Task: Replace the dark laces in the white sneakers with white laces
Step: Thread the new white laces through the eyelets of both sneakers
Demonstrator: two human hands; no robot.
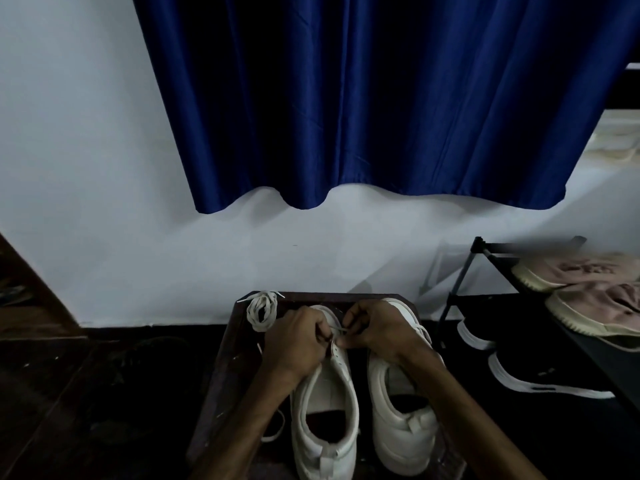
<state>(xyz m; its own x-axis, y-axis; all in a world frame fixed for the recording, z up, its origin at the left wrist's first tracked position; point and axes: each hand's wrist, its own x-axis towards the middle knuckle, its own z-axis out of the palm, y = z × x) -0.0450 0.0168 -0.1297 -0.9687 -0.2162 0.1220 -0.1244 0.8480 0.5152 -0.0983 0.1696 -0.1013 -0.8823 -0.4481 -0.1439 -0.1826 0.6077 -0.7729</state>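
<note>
Two white sneakers stand side by side on a dark wooden stool [228,344], heels toward me: the left sneaker [325,403] and the right sneaker [401,410]. My left hand [294,341] grips the left sneaker's eyelet area. My right hand [377,327] pinches a thin white lace end [337,329] over that same sneaker. A coiled white lace [262,311] lies at the stool's far left corner. Another white lace strand [277,429] trails beside the left sneaker. I see no dark laces.
A blue curtain [381,98] hangs on the white wall ahead. A black shoe rack [464,271] at the right holds pinkish sneakers [588,292] and black shoes with white soles [540,379]. Dark floor surrounds the stool.
</note>
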